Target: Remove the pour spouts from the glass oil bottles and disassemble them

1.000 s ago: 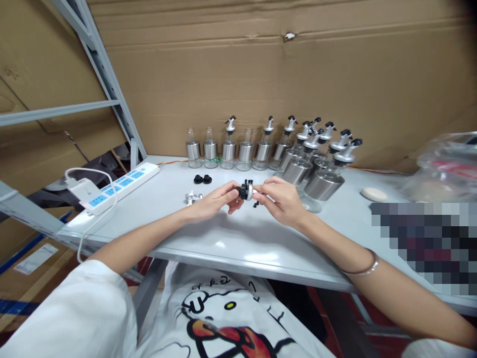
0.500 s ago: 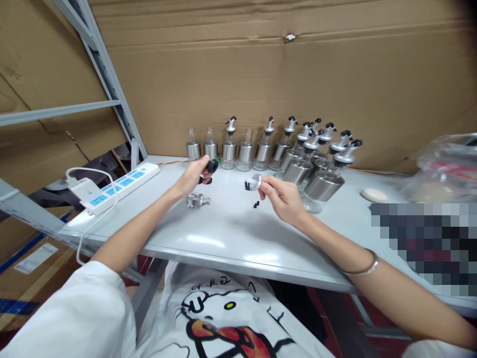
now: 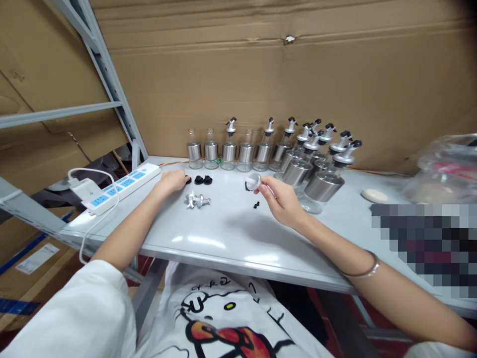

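My left hand (image 3: 171,181) is low over the left of the table, its fingers curled and mostly hidden behind it. At its fingertips shows a black stopper (image 3: 188,180), which it seems to grip. Two more black stoppers (image 3: 203,180) lie just to the right. Nearer to me are silver pourer tops (image 3: 197,200), lying on their sides. My right hand (image 3: 283,199) pinches a silver round pourer cap (image 3: 254,182) between thumb and fingers, its hollow side showing. Below that cap lie tiny black pieces (image 3: 256,205), and another small black part (image 3: 247,186) shows beside it.
A row of glass bottles with steel sleeves (image 3: 229,149) stands along the cardboard wall (image 3: 223,64), some with pourers, some bare. More fitted bottles (image 3: 324,186) crowd the right. A white power strip (image 3: 122,186) lies left. A pale disc (image 3: 374,195) and plastic bag (image 3: 447,169) are at right.
My left hand has moved left and down to the table with the black stopper, uncovering two stoppers there. In my right hand the silver cap has turned slightly; that hand stays in place.
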{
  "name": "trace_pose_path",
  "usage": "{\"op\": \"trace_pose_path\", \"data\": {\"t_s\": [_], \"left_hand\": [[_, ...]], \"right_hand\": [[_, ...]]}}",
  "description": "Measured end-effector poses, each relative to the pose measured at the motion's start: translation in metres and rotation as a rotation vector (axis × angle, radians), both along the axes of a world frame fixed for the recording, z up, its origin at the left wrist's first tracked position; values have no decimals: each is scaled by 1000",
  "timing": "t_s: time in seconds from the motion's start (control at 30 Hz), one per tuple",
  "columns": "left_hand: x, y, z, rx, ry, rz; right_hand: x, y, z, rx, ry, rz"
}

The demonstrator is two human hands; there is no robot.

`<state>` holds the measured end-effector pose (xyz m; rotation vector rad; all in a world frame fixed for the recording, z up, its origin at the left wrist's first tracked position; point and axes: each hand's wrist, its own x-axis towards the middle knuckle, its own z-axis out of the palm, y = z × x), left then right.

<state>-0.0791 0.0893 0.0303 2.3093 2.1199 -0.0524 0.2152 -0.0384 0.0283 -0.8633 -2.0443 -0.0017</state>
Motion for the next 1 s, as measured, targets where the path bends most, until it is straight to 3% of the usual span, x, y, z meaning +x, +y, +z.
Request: {"op": "trace_pose_path", "data": {"t_s": [0.3,0.73,0.9,1.0], "left_hand": [[2,19,-26,128,-198,-243],[6,26,-36,103,-410,-557],[9,26,-39,125,-395,-560],[14,18,-32,206,-406,-547]], "right_hand": [[-1,1,-1,17,-53,1],[-1,1,0,15,-90,15],[-2,-1,-1,10,-106,-11],[-4,-1,-2,25,-113,-30]]}}
